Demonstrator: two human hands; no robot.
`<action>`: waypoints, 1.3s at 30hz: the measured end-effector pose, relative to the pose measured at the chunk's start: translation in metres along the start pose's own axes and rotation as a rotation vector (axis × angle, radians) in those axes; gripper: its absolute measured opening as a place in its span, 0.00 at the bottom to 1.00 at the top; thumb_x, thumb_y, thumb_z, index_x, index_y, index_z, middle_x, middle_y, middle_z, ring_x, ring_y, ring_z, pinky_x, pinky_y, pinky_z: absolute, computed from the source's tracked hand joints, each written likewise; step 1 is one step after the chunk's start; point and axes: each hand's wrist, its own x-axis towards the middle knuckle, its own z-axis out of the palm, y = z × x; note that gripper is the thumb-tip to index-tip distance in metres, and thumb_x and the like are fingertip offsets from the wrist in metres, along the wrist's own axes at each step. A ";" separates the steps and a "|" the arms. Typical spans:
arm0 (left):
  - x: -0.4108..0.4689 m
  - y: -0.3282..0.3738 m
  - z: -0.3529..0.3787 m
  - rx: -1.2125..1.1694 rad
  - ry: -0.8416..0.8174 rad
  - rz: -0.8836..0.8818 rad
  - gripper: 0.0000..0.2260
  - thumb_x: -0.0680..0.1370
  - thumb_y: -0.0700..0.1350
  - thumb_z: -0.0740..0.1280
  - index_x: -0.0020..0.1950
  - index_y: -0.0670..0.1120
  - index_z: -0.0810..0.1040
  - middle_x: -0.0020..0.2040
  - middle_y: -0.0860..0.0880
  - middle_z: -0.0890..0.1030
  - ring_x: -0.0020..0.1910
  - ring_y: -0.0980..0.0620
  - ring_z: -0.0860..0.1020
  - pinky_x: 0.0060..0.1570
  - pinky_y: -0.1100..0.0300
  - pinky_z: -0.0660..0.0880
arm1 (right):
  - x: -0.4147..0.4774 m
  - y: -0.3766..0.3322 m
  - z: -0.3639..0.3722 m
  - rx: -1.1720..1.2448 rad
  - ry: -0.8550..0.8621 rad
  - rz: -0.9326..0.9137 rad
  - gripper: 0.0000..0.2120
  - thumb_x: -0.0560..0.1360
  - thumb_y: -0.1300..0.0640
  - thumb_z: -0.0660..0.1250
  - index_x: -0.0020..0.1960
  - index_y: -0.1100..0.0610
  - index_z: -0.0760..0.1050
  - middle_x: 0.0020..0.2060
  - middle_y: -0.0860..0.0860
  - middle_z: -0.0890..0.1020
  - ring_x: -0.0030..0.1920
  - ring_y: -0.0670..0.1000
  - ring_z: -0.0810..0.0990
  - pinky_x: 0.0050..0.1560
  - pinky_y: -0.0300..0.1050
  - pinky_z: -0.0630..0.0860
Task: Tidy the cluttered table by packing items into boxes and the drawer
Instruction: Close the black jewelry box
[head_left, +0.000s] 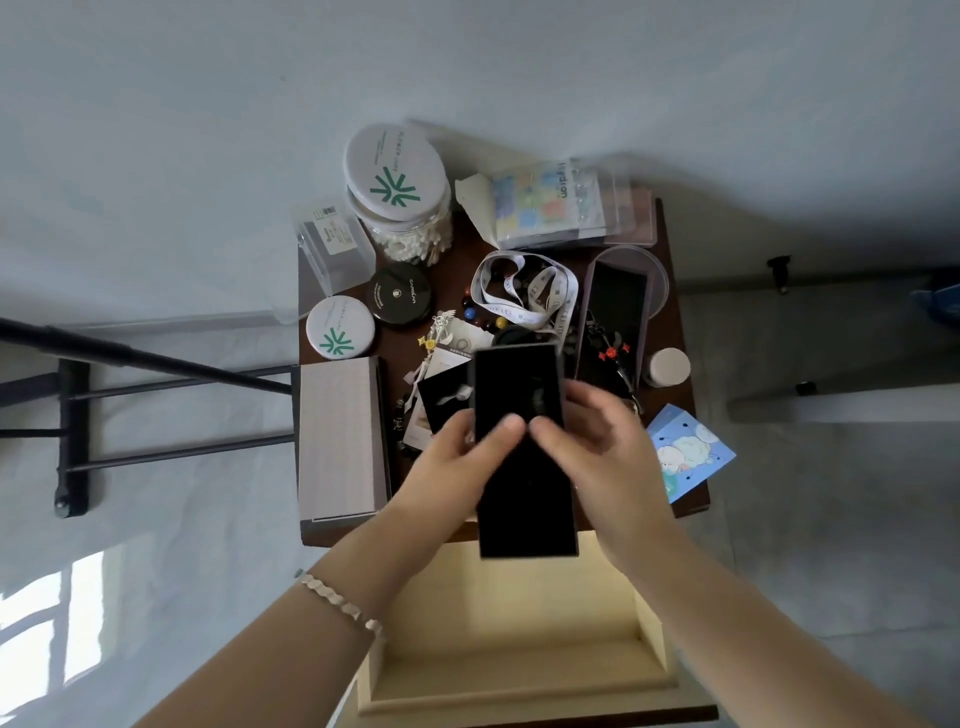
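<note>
A long black box (519, 457) is held between my left hand (457, 457) and my right hand (597, 441) above the front edge of the small dark table (675, 332). Both thumbs press on its top face. Below it the pale yellow drawer (519, 649) stands pulled out and looks empty. On the table behind the box lie a white lanyard (524, 296), coloured beads (478, 312), a key ring with red charms (613, 353) and a small black card with a pale charm (447, 395).
A grey closed box (340, 436) lies at the table's left. A cotton-swab jar (400, 197), a clear plastic box (332, 244), a round white tin (337, 327), a black compact (397, 293), a sticker pack (550, 202), an open black case (618, 306), a small white pot (670, 366) and a blue card (685, 452) crowd it.
</note>
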 end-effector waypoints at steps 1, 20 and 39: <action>0.007 0.001 0.000 -0.016 0.077 -0.011 0.08 0.77 0.53 0.64 0.54 0.55 0.75 0.50 0.50 0.82 0.49 0.51 0.82 0.50 0.53 0.79 | 0.003 -0.002 0.000 -0.071 -0.067 -0.026 0.12 0.73 0.61 0.68 0.55 0.53 0.75 0.46 0.47 0.82 0.45 0.41 0.82 0.44 0.34 0.78; 0.028 0.002 -0.005 -0.046 0.301 -0.024 0.17 0.77 0.57 0.61 0.65 0.56 0.69 0.56 0.52 0.77 0.56 0.48 0.77 0.60 0.49 0.74 | 0.117 0.019 -0.046 -1.123 0.232 -0.169 0.21 0.74 0.63 0.63 0.66 0.58 0.62 0.51 0.59 0.74 0.45 0.55 0.75 0.39 0.46 0.72; -0.011 -0.027 0.017 -0.229 -0.038 -0.057 0.07 0.77 0.42 0.64 0.55 0.49 0.75 0.46 0.48 0.79 0.45 0.49 0.79 0.39 0.56 0.74 | -0.037 -0.028 -0.013 0.035 -0.170 0.177 0.19 0.73 0.74 0.53 0.56 0.55 0.70 0.20 0.51 0.70 0.20 0.45 0.62 0.25 0.38 0.59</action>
